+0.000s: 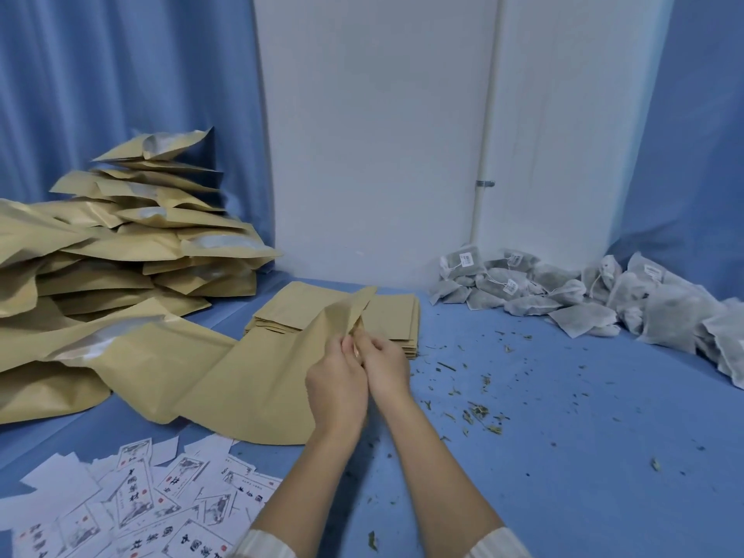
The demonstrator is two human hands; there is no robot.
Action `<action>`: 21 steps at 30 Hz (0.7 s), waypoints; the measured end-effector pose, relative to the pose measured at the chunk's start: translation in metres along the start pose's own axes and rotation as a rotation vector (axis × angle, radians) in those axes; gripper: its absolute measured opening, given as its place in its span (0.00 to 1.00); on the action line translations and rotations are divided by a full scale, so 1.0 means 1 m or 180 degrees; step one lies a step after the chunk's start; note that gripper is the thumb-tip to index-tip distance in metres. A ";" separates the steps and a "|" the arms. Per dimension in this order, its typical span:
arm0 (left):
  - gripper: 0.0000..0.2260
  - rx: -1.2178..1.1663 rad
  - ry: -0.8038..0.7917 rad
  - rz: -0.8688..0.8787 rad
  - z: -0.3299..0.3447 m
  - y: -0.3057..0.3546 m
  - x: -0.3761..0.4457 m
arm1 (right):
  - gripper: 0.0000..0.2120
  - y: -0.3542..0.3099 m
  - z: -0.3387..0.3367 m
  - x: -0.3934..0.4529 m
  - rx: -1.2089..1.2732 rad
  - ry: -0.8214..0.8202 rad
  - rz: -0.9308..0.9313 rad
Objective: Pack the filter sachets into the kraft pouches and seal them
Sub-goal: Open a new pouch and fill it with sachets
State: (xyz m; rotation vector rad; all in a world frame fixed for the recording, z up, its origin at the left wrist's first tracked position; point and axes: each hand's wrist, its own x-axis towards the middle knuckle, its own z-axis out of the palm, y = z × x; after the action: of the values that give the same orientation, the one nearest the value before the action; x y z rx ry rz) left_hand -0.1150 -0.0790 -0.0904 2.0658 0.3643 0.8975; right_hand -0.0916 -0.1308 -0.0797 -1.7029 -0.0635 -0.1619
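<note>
Blue cloth-covered bench (563,457) under everything; tall heap of filled tan kraft pouches (120,251) at far left; pile of grey mesh filter sachets (583,292) at far right against the wall; flat stack of empty kraft pouches (386,316) at centre back; scattered white printed paper labels (133,501) at near left; one tan kraft pouch (257,380) raised at centre, pinched at its upper edge by left hand (337,390) and right hand (384,366), fingers curled, hands touching; loose dried herb crumbs (479,412) strewn right of the hands.
</note>
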 end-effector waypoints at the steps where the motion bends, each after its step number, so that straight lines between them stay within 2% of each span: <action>1: 0.09 0.0304 -0.0196 0.0139 -0.002 0.001 0.000 | 0.18 -0.002 -0.003 0.000 0.0096 -0.0170 0.0039; 3: 0.05 0.0954 -0.0606 0.0360 -0.005 0.006 0.003 | 0.15 -0.005 -0.011 0.002 -0.0067 -0.0337 -0.0046; 6: 0.08 0.1653 -0.1020 0.0635 -0.009 0.016 0.008 | 0.22 -0.009 -0.019 0.006 -0.0817 -0.0246 -0.0197; 8: 0.09 0.1840 -0.1125 0.0810 -0.008 0.020 0.008 | 0.23 -0.013 -0.021 0.009 -0.1119 -0.0073 -0.0133; 12: 0.06 0.1511 -0.0843 0.0637 -0.006 0.021 0.003 | 0.20 -0.017 -0.022 0.014 -0.1445 0.0300 0.0360; 15: 0.06 0.1363 -0.0541 0.0496 -0.011 0.024 0.005 | 0.13 -0.009 -0.023 0.016 -0.1490 0.0423 0.0421; 17: 0.07 0.1532 -0.0503 0.0530 -0.016 0.025 0.010 | 0.04 -0.002 -0.026 0.014 -0.1533 0.0470 0.0221; 19: 0.07 0.1760 -0.0655 0.0571 -0.021 0.032 0.012 | 0.06 0.000 -0.028 0.009 -0.1878 0.0355 -0.0251; 21: 0.08 0.1856 -0.0793 0.0778 -0.020 0.039 0.013 | 0.03 -0.003 -0.027 0.008 -0.1996 0.0214 -0.0675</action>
State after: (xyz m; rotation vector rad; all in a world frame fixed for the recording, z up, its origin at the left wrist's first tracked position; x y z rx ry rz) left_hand -0.1228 -0.0843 -0.0458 2.7741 0.2597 0.7110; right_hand -0.0862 -0.1577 -0.0719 -2.3129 -0.1557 -0.4313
